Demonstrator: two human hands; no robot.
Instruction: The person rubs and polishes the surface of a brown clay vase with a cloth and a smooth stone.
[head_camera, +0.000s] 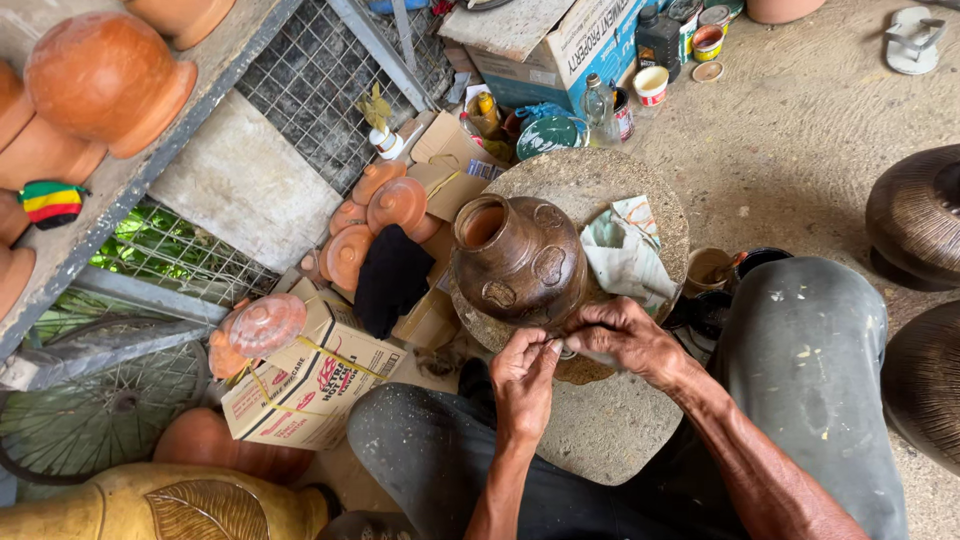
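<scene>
On the round stone slab between your knees, the brown pot is sitting upright beside a rag. Your left hand and right hand are pinching together on something small I cannot make out, just below the pot. An elbow could be tipping it onto the concrete floor, cluttered with clay lids and boxes.

Crowded on the round stone slab: brown pot filling the middle, crumpled paper on its right. Left hand and right hand pressed together at the near edge, blocking entry there. Boxed in on the left by cartons, clay lids and a black cloth. Open floor on the far right.
</scene>
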